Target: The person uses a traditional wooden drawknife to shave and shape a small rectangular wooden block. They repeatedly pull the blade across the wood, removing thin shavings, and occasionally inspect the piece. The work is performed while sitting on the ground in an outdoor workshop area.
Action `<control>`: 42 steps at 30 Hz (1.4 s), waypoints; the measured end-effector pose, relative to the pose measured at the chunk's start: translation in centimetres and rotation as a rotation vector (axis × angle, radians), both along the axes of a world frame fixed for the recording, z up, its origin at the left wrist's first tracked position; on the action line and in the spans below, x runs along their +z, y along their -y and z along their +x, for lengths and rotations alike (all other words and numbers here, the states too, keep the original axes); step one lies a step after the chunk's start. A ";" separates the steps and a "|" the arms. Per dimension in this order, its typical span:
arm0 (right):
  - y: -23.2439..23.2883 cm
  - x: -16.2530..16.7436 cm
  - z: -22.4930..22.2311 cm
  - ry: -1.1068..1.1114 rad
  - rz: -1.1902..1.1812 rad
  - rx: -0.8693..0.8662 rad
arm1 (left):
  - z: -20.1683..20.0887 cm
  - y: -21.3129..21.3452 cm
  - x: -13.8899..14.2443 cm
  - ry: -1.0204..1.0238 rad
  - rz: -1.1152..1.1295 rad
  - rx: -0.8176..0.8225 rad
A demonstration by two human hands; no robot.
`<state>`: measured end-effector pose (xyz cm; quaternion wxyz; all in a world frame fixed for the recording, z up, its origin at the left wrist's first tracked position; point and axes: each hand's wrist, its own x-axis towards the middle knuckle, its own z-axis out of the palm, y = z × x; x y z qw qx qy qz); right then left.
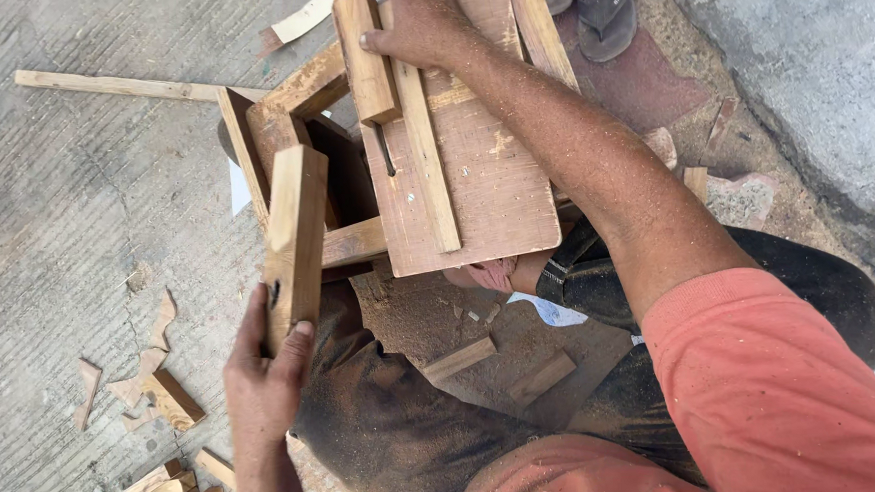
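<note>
My left hand (264, 374) grips the near end of a thick wooden block (294, 233) that stands tilted over a small wooden frame (284, 115). My right hand (416, 26) presses down on a short wooden block (364, 54) lying on a flat wooden board (484, 175) with a narrow strip (425, 148) fixed along it. The board rests over my lap and the frame. My arm in an orange sleeve reaches across it.
Wood offcuts and chips (158, 386) lie on the concrete floor at the left, with more short blocks (168, 489) near the bottom. A long thin stick (116, 86) lies at the upper left. Sandals (594, 3) sit at the top. Two small pieces (459, 358) rest on my dusty trousers.
</note>
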<state>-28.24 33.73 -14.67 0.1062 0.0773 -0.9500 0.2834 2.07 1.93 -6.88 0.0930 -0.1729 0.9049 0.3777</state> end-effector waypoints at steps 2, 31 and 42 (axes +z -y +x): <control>-0.2 0.4 -0.7 0.261 -0.024 -0.029 | 0.2 0.0 -0.9 -0.147 -0.013 -0.103; 0.6 10.2 -5.1 0.468 -0.530 -0.096 | 2.5 -1.0 2.1 -0.113 0.144 0.096; -0.6 19.4 -2.7 -0.089 -0.476 0.123 | 3.6 0.0 2.9 -0.089 0.303 0.160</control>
